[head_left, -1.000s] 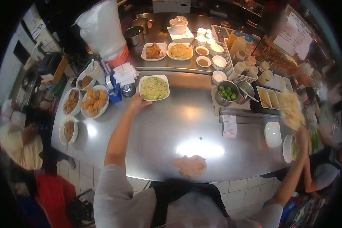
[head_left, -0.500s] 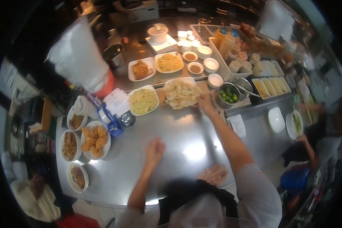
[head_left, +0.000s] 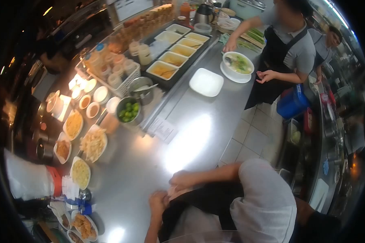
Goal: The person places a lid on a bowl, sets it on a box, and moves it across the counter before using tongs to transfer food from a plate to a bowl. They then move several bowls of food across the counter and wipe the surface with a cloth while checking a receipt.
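I locate the pinkish cloth (head_left: 174,193) at the near edge of the bench (head_left: 127,174), beneath the right grip (head_left: 181,180). The left grip (head_left: 159,199) is beside it; I cannot tell whether either clamps it.

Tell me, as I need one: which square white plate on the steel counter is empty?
The glossy white square plate beside the round white bowl of greens; its surface is bare, while the others are filled.
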